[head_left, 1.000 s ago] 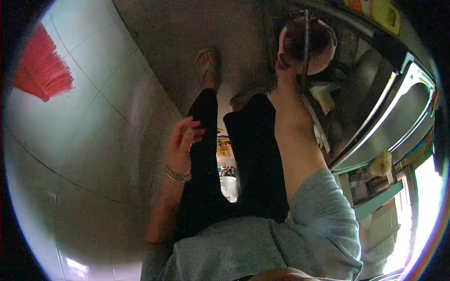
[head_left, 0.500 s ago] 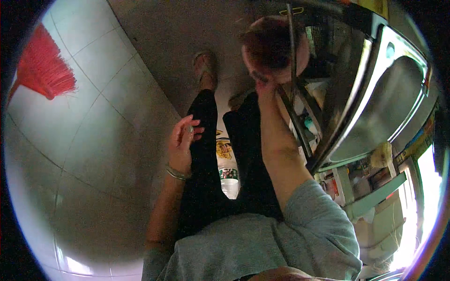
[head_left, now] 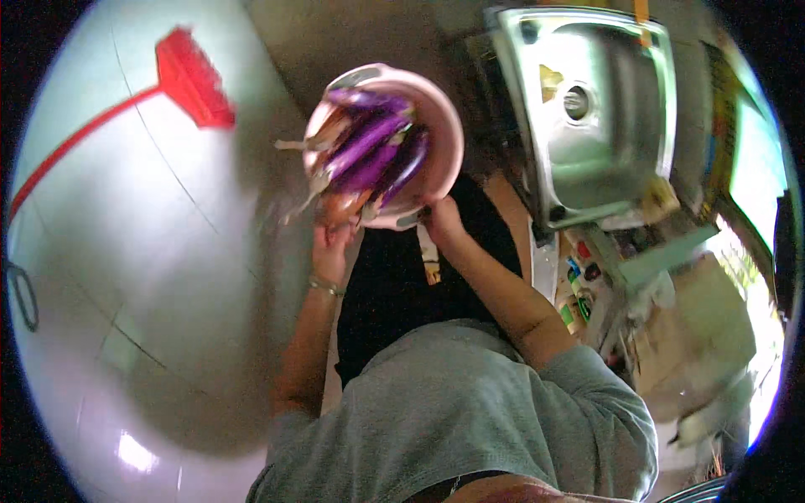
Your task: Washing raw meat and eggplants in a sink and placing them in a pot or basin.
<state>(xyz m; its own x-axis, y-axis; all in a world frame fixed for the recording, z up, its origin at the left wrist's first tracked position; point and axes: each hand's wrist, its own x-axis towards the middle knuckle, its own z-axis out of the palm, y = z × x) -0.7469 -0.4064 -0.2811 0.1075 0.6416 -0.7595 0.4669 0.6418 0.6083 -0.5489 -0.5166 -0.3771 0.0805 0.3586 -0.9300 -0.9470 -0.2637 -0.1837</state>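
Both my hands hold a round pale pink basin (head_left: 454,138) in front of my legs. In it lie several long, glossy purple eggplants (head_left: 365,147), with their stems poking over the left rim. My right hand (head_left: 444,222) grips the near right rim beside a grey handle piece. My left hand (head_left: 335,237) is closed at the near left edge, its fingers partly hidden by the basin and the brownish eggplant ends there. Motion blurs the eggplants and that edge.
A stainless steel sink (head_left: 612,168) with a drain stands to my right. Below and nearer are a cluttered shelf (head_left: 583,289) and a pale green ledge (head_left: 667,256). A red broom (head_left: 197,84) lies across the pale tiled floor (head_left: 168,293) at left.
The basin has come up from low beside the sink cabinet to in front of me, and its eggplants now show. My left hand, empty and open before, has closed on it. The view has shifted.
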